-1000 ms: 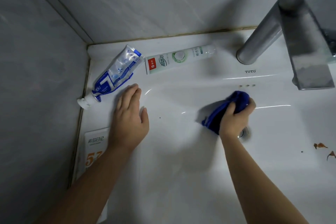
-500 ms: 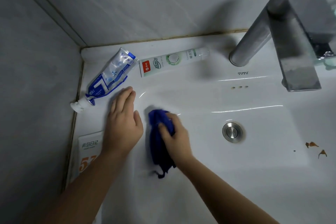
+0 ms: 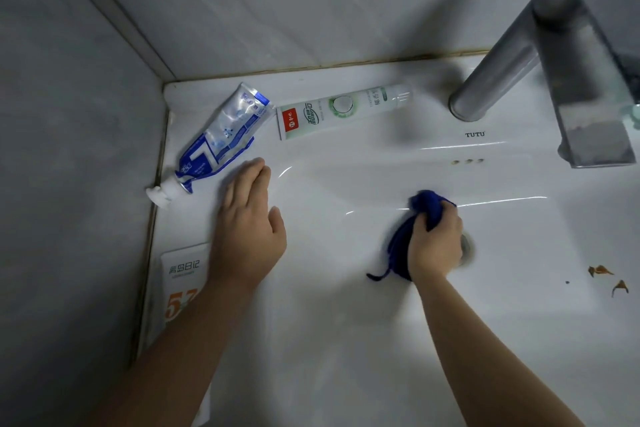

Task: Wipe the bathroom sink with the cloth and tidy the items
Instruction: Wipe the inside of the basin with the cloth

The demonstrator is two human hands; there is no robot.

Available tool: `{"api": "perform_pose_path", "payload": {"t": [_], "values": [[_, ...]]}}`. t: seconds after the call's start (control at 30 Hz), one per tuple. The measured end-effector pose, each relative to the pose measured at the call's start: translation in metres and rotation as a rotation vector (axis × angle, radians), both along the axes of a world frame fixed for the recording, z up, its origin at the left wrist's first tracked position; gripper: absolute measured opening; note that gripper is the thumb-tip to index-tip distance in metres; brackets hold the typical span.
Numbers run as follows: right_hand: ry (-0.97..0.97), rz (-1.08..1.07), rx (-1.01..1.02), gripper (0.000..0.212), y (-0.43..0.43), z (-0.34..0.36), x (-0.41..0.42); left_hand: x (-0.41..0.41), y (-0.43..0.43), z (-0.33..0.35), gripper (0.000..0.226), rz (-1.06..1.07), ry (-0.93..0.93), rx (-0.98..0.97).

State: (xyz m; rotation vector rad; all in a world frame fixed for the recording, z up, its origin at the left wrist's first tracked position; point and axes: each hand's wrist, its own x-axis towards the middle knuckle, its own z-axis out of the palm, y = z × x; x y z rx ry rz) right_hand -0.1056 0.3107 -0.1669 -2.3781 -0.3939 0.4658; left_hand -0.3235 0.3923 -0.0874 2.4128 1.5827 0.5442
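My right hand (image 3: 435, 243) grips a bunched blue cloth (image 3: 424, 208) and presses it on the white sink (image 3: 346, 322) basin, right beside the drain (image 3: 467, 248), which it half covers. My left hand (image 3: 251, 229) lies flat, fingers together, on the sink's left rim. A blue and silver toothpaste tube (image 3: 221, 139) lies slanted in the back left corner. A white and green tube (image 3: 341, 111) lies along the back ledge. A white packet with orange numerals (image 3: 181, 281) lies at the left edge, partly under my left forearm.
A grey metal faucet (image 3: 568, 55) rises at the back right, its spout over the basin. Brown scraps (image 3: 606, 277) lie on the basin's right side. Grey tiled walls (image 3: 69, 149) close off the left and the back.
My right hand has swept the cloth from the basin's left side, near my left hand, back to the right onto the drain. My left hand has stayed on the rim.
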Motion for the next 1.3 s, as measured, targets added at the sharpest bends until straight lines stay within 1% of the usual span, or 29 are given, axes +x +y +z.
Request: {"api": "perform_pose_path", "payload": {"t": [0.03, 0.07, 0.17, 0.2, 0.23, 0.3, 0.37, 0.47, 0.53, 0.57, 0.6, 0.63, 0.67, 0.7, 0.73, 0.8, 0.83, 0.87, 0.9, 0.93, 1.0, 1.07, 1.1, 1.17, 1.3], "values": [[0.013, -0.012, 0.009, 0.024, 0.004, 0.004, -0.009, 0.0, 0.0, 0.0, 0.055, -0.002, -0.003, 0.002], [0.018, 0.048, 0.034, 0.024, 0.01, 0.007, -0.025, 0.0, 0.0, 0.0, 0.055, -0.005, -0.006, 0.002], [0.032, 0.441, 0.165, 0.031, 0.025, 0.008, -0.091, 0.0, 0.001, -0.001, 0.055, -0.011, 0.002, 0.008], [0.046, 0.531, 0.19, 0.033, 0.028, 0.009, -0.102, 0.0, 0.001, -0.001, 0.055, -0.011, 0.009, 0.002], [0.072, 0.586, 0.207, 0.033, 0.031, 0.01, -0.102, 0.0, 0.001, -0.001, 0.055, -0.008, 0.015, -0.004], [0.083, 0.606, 0.186, 0.033, 0.029, 0.007, -0.082, 0.0, 0.001, -0.001, 0.055, -0.005, 0.018, -0.01], [0.052, 0.492, 0.141, 0.034, 0.019, -0.001, -0.044, 0.0, 0.001, 0.0, 0.055, -0.002, 0.019, -0.008], [-0.036, 0.21, 0.109, 0.037, -0.004, -0.005, 0.025, 0.0, 0.001, -0.001, 0.055, 0.006, 0.028, -0.005], [-0.085, -0.056, 0.139, 0.036, -0.011, 0.0, 0.072, 0.001, 0.001, 0.0, 0.056, 0.004, 0.033, 0.003], [-0.07, -0.184, 0.166, 0.035, -0.01, 0.006, 0.09, 0.001, 0.001, 0.0, 0.055, 0.004, 0.036, 0.008], [-0.031, -0.268, 0.191, 0.033, -0.008, 0.011, 0.099, 0.001, 0.001, 0.0, 0.055, 0.007, 0.041, 0.009], [0.022, -0.306, 0.217, 0.033, -0.005, 0.013, 0.098, 0.001, 0.001, 0.0, 0.056, 0.011, 0.048, 0.005], [0.074, -0.292, 0.226, 0.033, -0.001, 0.015, 0.086, 0.002, 0.0, 0.001, 0.056, 0.016, 0.054, -0.001], [0.114, -0.231, 0.213, 0.033, 0.002, 0.015, 0.066, 0.002, 0.0, 0.001, 0.056, 0.019, 0.062, -0.006], [0.149, -0.129, 0.192, 0.033, 0.004, 0.014, 0.041, 0.003, 0.0, 0.002, 0.056, 0.019, 0.07, -0.009], [0.243, 0.143, 0.178, 0.026, 0.006, 0.009, -0.008, 0.003, 0.0, 0.002, 0.054, 0.019, 0.082, -0.01], [0.298, 0.241, 0.188, 0.023, 0.006, 0.008, -0.022, 0.003, 0.0, 0.003, 0.052, 0.022, 0.083, -0.008], [0.322, 0.281, 0.203, 0.023, 0.005, 0.008, -0.025, 0.003, 0.0, 0.003, 0.052, 0.025, 0.084, -0.012], [0.301, 0.256, 0.218, 0.024, 0.004, 0.008, -0.016, 0.003, 0.0, 0.003, 0.055, 0.026, 0.087, -0.021], [0.244, 0.174, 0.217, 0.026, 0.001, 0.009, 0.002, 0.003, 0.0, 0.003, 0.057, 0.029, 0.089, -0.03], [0.12, -0.088, 0.205, 0.029, -0.006, 0.009, 0.052, 0.003, 0.0, 0.004, 0.058, 0.041, 0.094, -0.042], [0.071, -0.272, 0.216, 0.031, -0.008, 0.014, 0.094, 0.005, 0.0, 0.005, 0.058, 0.044, 0.094, -0.049], [0.058, -0.303, 0.231, 0.032, -0.007, 0.016, 0.101, 0.005, 0.0, 0.004, 0.058, 0.041, 0.093, -0.048], [0.095, -0.3, 0.274, 0.034, 0.001, 0.015, 0.084, 0.004, 0.0, 0.004, 0.058, 0.034, 0.095, -0.049], [0.244, -0.157, 0.306, 0.035, 0.014, 0.004, 0.003, 0.005, -0.001, 0.005, 0.057, 0.042, 0.086, -0.056]]}}
